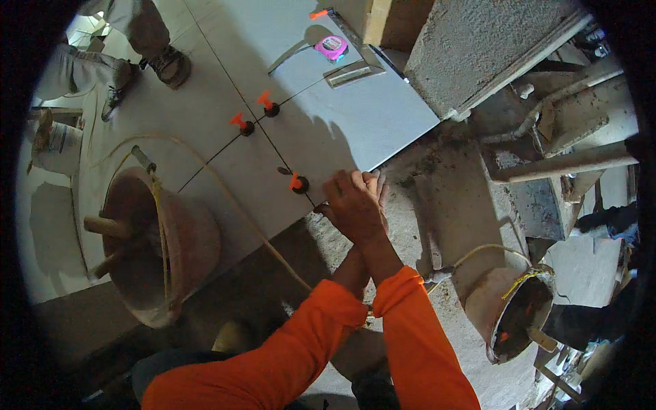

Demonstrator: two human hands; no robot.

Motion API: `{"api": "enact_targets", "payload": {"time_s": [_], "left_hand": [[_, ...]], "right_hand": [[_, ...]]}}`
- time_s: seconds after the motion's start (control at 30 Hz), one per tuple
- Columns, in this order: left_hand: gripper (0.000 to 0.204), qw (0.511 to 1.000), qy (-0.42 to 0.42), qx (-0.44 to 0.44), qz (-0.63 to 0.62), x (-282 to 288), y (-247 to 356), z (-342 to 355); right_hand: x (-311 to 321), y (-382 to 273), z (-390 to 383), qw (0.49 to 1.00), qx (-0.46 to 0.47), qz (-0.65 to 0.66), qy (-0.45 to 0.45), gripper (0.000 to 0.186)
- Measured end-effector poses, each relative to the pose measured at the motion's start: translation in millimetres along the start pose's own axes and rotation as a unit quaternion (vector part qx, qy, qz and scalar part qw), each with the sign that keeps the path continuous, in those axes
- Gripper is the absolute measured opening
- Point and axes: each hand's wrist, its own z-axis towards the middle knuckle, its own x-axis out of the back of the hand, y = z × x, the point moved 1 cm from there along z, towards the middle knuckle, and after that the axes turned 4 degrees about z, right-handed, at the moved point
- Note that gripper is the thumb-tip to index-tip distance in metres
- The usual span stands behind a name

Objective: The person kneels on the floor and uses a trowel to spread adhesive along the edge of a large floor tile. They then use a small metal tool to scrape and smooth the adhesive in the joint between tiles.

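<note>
Pale floor tiles (171, 119) are covering the upper left of a shadowy work site. Orange clips (296, 182), three of them, are standing along the joints, so this stretch is seemingly laid but perhaps not finished. Two orange-sleeved arms (424, 342) are crossing, bringing the right hand (352, 205) over the left hand (384, 197) at the near edge of the outermost tile (383, 116). With the left hand mostly hidden, whether either grip is closing on anything cannot be told. Rough floor (335, 239) is lying uncovered beyond that edge, apparently the part left. A pink tape measure (332, 48) is resting farther up the tiles.
</note>
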Motion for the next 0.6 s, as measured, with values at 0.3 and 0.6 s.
{"api": "enact_targets", "payload": {"time_s": [0.3, 0.6], "left_hand": [[0.068, 1.0, 0.021, 0.007, 0.021, 0, 1, 4], [0.069, 0.999, 0.037, 0.008, 0.031, -8, 1, 12]], "right_hand": [[0, 3, -8, 1.0, -0.016, 0.026, 0.008, 0.049], [3, 17, -29, 0.988, -0.062, 0.08, 0.118, 0.037]]}}
